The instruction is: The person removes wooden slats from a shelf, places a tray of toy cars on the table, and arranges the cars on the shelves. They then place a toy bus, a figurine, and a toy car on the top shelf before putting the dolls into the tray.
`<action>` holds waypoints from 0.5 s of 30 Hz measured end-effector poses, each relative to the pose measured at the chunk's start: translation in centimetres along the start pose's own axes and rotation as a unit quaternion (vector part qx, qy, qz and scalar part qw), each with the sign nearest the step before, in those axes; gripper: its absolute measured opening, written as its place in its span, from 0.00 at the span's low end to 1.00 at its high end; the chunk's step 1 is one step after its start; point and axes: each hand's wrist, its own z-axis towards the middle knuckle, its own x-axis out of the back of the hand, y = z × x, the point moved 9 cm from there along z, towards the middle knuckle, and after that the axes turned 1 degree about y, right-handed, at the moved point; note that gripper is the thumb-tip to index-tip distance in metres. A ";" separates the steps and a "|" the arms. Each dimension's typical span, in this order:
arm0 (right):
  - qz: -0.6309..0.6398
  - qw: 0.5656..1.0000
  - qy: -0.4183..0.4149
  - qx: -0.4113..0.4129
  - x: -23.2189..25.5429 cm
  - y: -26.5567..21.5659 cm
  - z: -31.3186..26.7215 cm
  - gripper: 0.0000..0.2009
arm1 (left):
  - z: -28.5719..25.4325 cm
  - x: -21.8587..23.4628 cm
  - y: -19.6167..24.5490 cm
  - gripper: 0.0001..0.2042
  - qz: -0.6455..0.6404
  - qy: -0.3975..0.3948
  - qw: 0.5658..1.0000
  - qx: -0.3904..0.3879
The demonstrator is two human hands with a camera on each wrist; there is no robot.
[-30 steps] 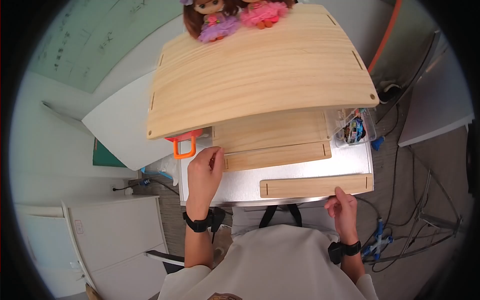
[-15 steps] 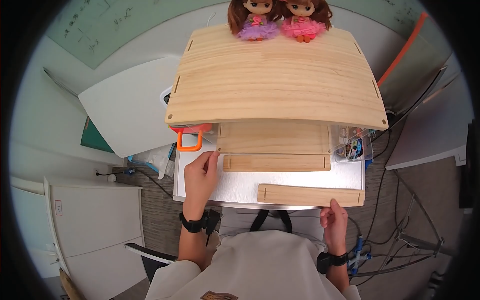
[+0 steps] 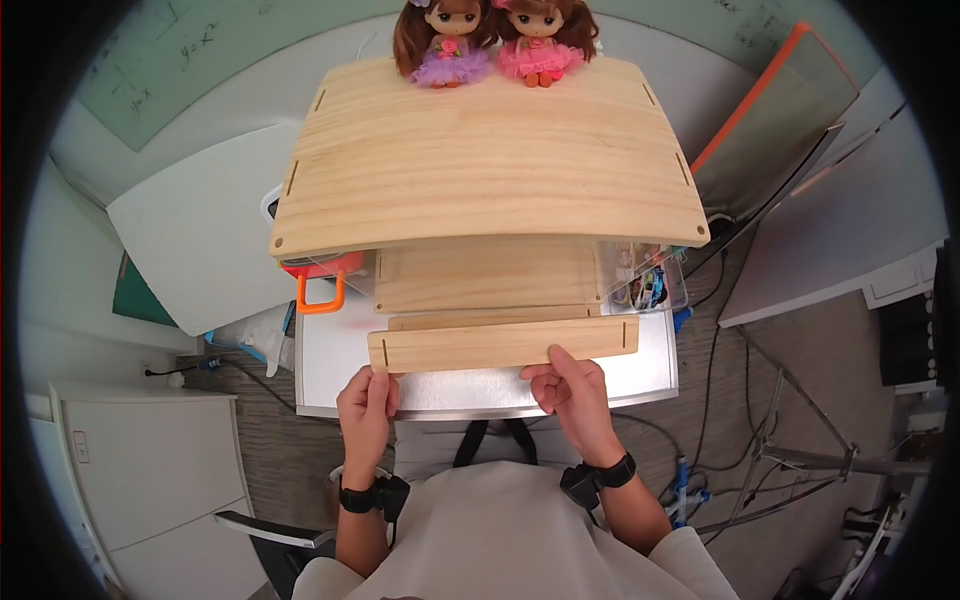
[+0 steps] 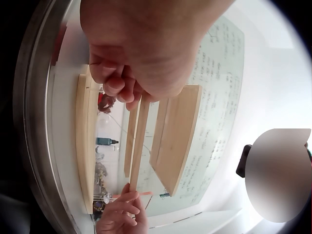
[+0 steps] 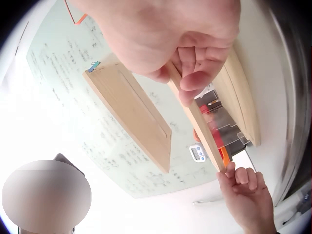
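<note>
A narrow wooden slat [image 3: 500, 346] is held level above the table's front part, with a slot near each end. My left hand [image 3: 366, 408] pinches its left end between thumb and fingers. Right of the slat's middle, my right hand [image 3: 577, 398] pinches the lower edge. Behind it a second slat [image 3: 490, 319] is mostly hidden. In the left wrist view the held slat [image 4: 140, 141] runs from my left hand [image 4: 131, 53] to my right hand [image 4: 124, 214]. The right wrist view shows the slat [image 5: 204, 129] between both hands too.
A large wooden board [image 3: 480, 150] tops a raised shelf with two dolls [image 3: 450, 55] at its back edge. Beneath are a lower board [image 3: 490, 275], an orange-handled red container [image 3: 320, 285] at left and a clear box of small items [image 3: 650, 290] at right.
The held slat has moved left and up, in front of the other slat. My left hand has left the lower board's corner and now grips the slat's left end; my right hand has moved left.
</note>
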 end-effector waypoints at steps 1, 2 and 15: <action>-0.008 1.000 0.002 0.002 -0.3 -0.3 0.2 0.24 | 0.4 0.2 -0.1 0.15 -0.016 0.017 1.000 0.003; -0.016 1.000 0.005 0.004 -0.4 -0.5 0.4 0.24 | 0.7 0.2 0.1 0.15 -0.017 0.017 1.000 0.002; -0.039 0.999 -0.020 0.031 -1.6 -2.4 3.2 0.25 | 2.1 0.8 -0.2 0.15 -0.026 0.036 0.999 -0.031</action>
